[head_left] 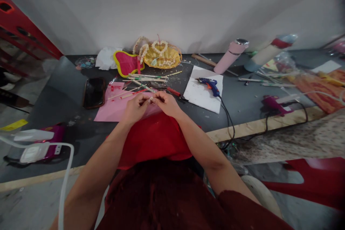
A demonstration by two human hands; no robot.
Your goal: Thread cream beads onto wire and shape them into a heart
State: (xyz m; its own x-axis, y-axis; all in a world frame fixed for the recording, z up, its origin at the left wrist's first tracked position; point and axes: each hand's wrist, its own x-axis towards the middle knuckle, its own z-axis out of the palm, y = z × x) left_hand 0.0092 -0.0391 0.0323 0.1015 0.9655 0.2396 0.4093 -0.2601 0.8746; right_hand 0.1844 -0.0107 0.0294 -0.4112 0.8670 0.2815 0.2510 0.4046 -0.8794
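My left hand (136, 107) and my right hand (167, 104) meet above the front of a pink sheet (113, 111), fingertips pinched together. Between them is a small whitish piece (151, 99), too small to name. Red cloth (156, 136) lies beneath my wrists and hangs over the table edge. Just beyond my fingers, several thin sticks (147, 78) lie in a loose pile. A tool with a red handle (173, 91) rests right of them. Farther right, a blue glue gun (209, 85) lies on a white board (199, 102), its cord running off the front edge.
At the back, a yellow wicker basket (164, 59) holds heart-shaped white beadwork. A phone (94, 92) lies left. A pink bottle (230, 57) and a pale bottle (265, 55) stand right. Purple power strips (58, 140) with white plugs sit at both sides.
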